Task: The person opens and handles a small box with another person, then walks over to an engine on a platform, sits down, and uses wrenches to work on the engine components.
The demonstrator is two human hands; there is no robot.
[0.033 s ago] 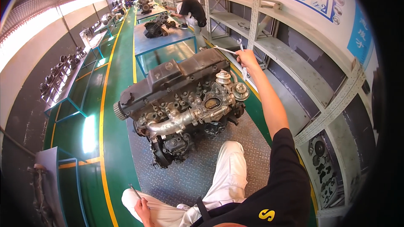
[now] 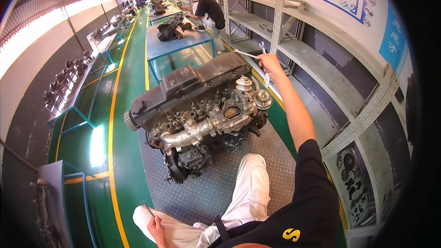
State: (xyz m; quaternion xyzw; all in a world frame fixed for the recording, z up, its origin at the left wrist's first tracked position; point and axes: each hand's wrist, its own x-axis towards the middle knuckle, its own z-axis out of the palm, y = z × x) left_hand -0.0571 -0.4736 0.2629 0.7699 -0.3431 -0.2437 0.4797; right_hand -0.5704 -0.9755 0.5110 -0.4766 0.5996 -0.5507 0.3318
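Note:
My right hand [image 2: 271, 64] is stretched out past the far right end of a large engine [image 2: 197, 101], fingers closed around steel wrenches. One wrench [image 2: 262, 46] stands nearly upright, its open jaw above the fist. Another slim metal tool [image 2: 246, 54], which looks like a second wrench, points left from the fist toward the engine's black top cover [image 2: 193, 79]; whether its tip touches cannot be made out. Down at my left thigh, my left hand [image 2: 156, 229] is closed on a slender metal tool [image 2: 147, 209], possibly a wrench. A silvery intake pipe [image 2: 188, 135] crosses the engine's near side.
The engine rests on a diamond-plate surface [image 2: 170, 200]. Grey metal shelving [image 2: 317, 59] runs along the right. Beyond the engine, a blue-framed table [image 2: 183, 48] bears another engine part [image 2: 171, 28], and a person [image 2: 209, 11] crouches beside it. Benches with parts [image 2: 69, 85] line the left.

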